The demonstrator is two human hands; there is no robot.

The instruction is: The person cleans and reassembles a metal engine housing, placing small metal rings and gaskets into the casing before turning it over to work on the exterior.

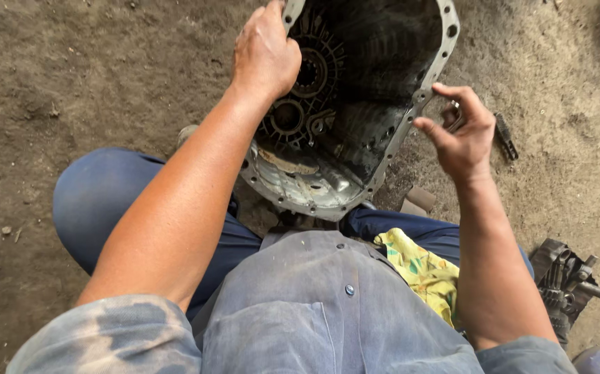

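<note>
left hand (267,54) is clamped on the far-left rim of the gearbox housing (362,104) between the knees; right hand (461,131), fingers loosely apart, pinches a small metal part (454,115) that could drop inside

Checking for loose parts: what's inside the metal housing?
Inside the metal housing: a dark ribbed wall with two round bearing bores, greasy and black. The left hand on the rim covers part of it; the deep upper interior is too dark to judge.

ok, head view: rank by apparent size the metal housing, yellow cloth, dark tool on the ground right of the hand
1. metal housing, largest
2. yellow cloth, partly hidden by the right arm
3. dark tool, smallest
</note>
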